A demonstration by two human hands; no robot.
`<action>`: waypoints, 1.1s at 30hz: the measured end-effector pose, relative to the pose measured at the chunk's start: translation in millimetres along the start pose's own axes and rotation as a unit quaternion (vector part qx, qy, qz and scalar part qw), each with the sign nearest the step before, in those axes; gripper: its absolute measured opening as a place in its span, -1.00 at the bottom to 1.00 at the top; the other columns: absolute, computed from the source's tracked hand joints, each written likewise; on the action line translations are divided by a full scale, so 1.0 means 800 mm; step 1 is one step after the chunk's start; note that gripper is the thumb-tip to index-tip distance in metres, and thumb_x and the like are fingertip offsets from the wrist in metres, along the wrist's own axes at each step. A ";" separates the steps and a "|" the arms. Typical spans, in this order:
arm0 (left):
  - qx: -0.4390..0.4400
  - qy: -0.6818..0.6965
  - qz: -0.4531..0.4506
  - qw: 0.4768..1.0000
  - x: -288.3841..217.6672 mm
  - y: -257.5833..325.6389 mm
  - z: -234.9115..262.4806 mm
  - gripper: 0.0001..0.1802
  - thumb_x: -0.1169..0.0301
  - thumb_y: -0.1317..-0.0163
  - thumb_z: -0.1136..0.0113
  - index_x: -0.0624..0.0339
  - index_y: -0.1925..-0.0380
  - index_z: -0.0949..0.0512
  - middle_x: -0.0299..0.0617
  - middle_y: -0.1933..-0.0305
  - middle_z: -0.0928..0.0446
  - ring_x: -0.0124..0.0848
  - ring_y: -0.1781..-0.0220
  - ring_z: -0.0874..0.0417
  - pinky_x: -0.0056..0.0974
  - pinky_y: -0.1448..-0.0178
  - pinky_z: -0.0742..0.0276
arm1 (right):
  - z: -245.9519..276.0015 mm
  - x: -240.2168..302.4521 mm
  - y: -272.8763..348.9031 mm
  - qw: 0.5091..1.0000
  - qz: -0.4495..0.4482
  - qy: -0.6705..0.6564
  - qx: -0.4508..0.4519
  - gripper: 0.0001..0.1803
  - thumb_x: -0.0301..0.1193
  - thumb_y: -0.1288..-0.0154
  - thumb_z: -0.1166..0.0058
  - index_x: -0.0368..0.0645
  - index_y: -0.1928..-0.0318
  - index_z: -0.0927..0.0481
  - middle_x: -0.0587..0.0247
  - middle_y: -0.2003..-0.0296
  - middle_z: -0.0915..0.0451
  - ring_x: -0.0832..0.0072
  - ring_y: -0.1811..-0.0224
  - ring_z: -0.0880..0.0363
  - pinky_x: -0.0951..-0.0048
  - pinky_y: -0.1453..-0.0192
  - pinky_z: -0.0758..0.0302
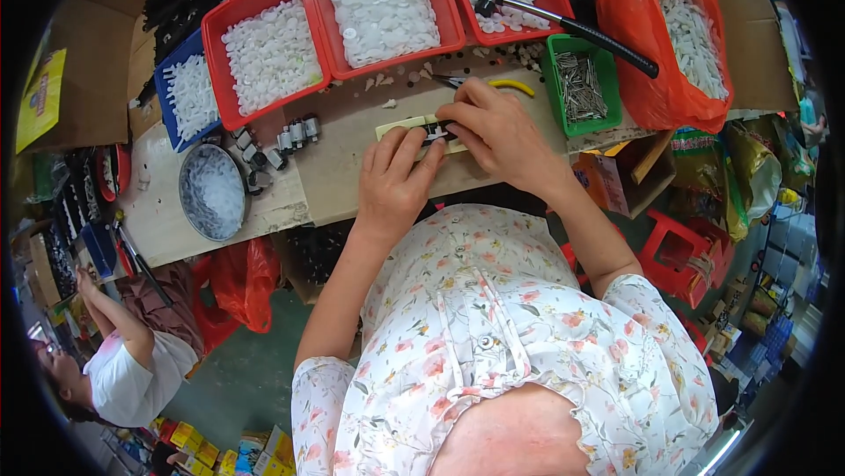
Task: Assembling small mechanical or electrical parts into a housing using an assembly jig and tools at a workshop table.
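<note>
Two bare hands meet at the centre of the frame over a pale wooden bench top (352, 159), both forearms rising from the lower edge past a floral short-sleeved blouse. The left hand (393, 178) lies flat, palm down, fingers stretched and nearly closed together, their tips pressing the left part of a pale yellow-green flat strip (400, 127) with a small black part on it. The right hand (497, 137) arches over the strip's right end, fingers curled and pinching at the black part; whether it truly grips it I cannot tell.

Across the top of the frame stand three red rectangular plastic trays (384, 2) heaped with small white plastic discs, and a blue tray (187, 93) of the same discs at upper left. At upper right an orange plastic bag (669, 44) sags open, full of white pieces. A round grey metal pan (211, 191) holding translucent white pieces sits at left. A green plastic box (581, 84) of thin metal pins stands just right of the right hand. A hammer with a black grip and steel head (563, 22) rests across the rightmost red tray and the green box. Yellow-handled pliers (493, 83) lie just above the right hand. A row of small grey metal cylinders (295, 134) sits left of the strip.

At lower left another person in a white shirt (132, 379) sits on the floor.
</note>
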State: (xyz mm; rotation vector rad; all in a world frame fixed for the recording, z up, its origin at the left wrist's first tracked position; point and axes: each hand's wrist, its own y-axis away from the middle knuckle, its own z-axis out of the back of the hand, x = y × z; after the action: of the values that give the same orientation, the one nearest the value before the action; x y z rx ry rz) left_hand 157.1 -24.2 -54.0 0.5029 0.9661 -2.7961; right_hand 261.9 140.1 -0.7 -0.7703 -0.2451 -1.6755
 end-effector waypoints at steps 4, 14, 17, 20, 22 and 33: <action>-0.005 0.010 -0.009 1.000 0.000 -0.001 -0.001 -0.66 0.45 -0.02 -0.37 0.13 0.13 -0.65 -0.15 -0.02 -0.51 -0.16 -0.07 -0.51 -0.11 0.02 -0.44 | -0.006 -0.008 0.007 0.998 0.036 0.048 0.008 -0.72 -0.55 -0.06 -0.17 -0.26 0.15 -0.60 0.10 0.27 -0.47 0.15 0.19 -0.51 0.24 0.17 -0.43; 0.018 -0.022 -0.015 0.999 -0.004 -0.004 0.005 -0.67 0.49 -0.03 -0.37 0.18 0.13 -0.66 -0.11 -0.01 -0.51 -0.13 -0.05 -0.51 -0.09 0.02 -0.42 | -0.011 0.000 0.018 0.977 0.126 0.170 0.031 -0.83 -0.41 -0.03 -0.14 -0.20 0.33 -0.62 0.30 0.26 -0.42 0.40 0.10 -0.44 0.34 0.17 -0.40; 0.023 -0.023 -0.029 0.999 -0.004 -0.006 0.007 -0.67 0.48 -0.03 -0.38 0.19 0.13 -0.66 -0.12 -0.01 -0.51 -0.12 -0.03 -0.51 -0.09 0.01 -0.42 | -0.002 0.000 0.022 0.983 0.104 0.147 0.028 -0.79 -0.44 -0.07 -0.13 -0.21 0.25 -0.61 0.26 0.24 -0.44 0.36 0.06 -0.47 0.34 0.12 -0.43; 0.025 -0.018 -0.035 0.999 -0.003 -0.011 0.006 -0.68 0.46 -0.04 -0.39 0.18 0.13 -0.66 -0.12 0.00 -0.52 -0.12 -0.03 -0.51 -0.09 0.00 -0.42 | 0.031 -0.005 0.023 0.989 0.087 0.118 -0.022 -0.75 -0.50 -0.07 -0.14 -0.22 0.17 -0.62 0.19 0.23 -0.50 0.27 0.10 -0.54 0.30 0.08 -0.48; 0.027 -0.014 -0.031 0.999 -0.002 -0.013 0.006 -0.68 0.46 -0.05 -0.40 0.17 0.13 -0.67 -0.12 0.01 -0.52 -0.12 -0.03 -0.51 -0.09 -0.01 -0.42 | 0.076 -0.017 0.024 0.984 0.057 0.133 -0.106 -0.74 -0.58 -0.06 -0.13 -0.23 0.16 -0.64 0.11 0.22 -0.57 0.20 0.15 -0.59 0.25 0.06 -0.52; 0.043 0.033 0.011 0.998 -0.004 -0.023 0.020 -0.67 0.44 -0.02 -0.40 0.19 0.16 -0.64 -0.10 0.04 -0.51 -0.07 -0.06 -0.50 -0.04 -0.07 -0.44 | 0.337 -0.159 0.119 0.802 -0.318 0.501 -0.067 -0.68 -0.19 -0.20 -0.21 -0.23 0.31 -0.60 -0.01 0.31 -0.62 0.10 0.26 -0.63 0.18 0.18 -0.50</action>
State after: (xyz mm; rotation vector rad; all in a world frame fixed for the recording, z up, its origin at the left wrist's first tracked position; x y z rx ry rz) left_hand 151.2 -19.5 -30.3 0.6179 0.8513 -2.8271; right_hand 454.0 364.5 103.2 0.2393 0.4237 -2.5260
